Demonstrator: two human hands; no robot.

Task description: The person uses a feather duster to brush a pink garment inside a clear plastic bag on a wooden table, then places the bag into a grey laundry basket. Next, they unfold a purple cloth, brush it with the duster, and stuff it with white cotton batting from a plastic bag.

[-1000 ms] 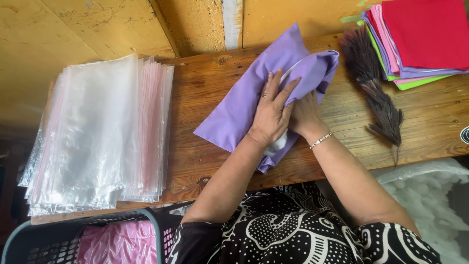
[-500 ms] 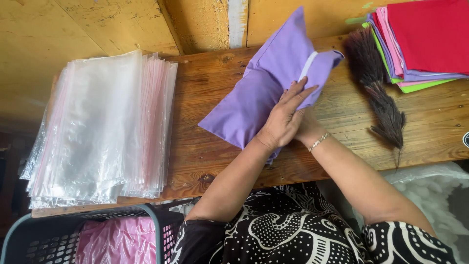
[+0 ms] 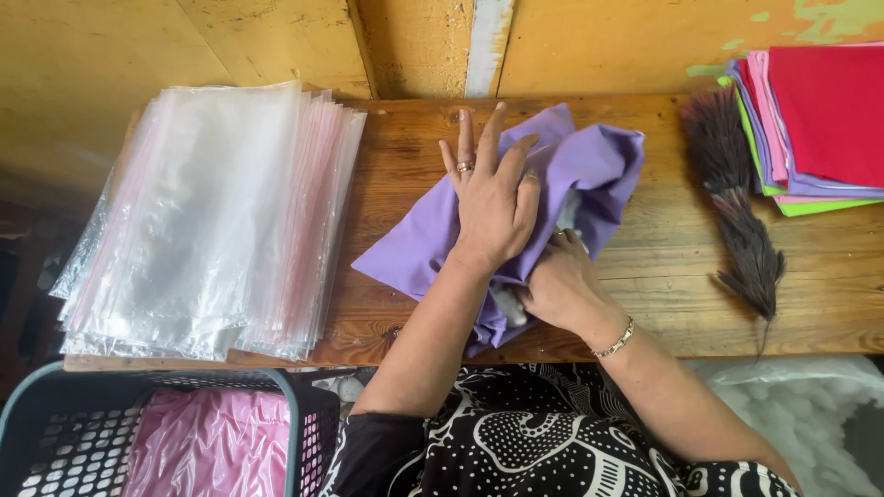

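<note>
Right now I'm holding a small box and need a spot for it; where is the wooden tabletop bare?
Bare wood shows between the purple fabric cover and the dark feather duster, and in a narrower strip between the stack of clear plastic bags and the purple fabric. The far right corner is crowded by the pile of coloured cloths.

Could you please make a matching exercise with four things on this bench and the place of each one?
Things:
1. purple cloth
2. clear plastic bags
3. stack of coloured cloths
4. dark feather brush

Places:
A. at the left end of the wooden bench
B. in the far right corner
C. under the left hand
D. between the purple cloth and the coloured stack

Pairs: 1-C, 2-A, 3-B, 4-D
</note>
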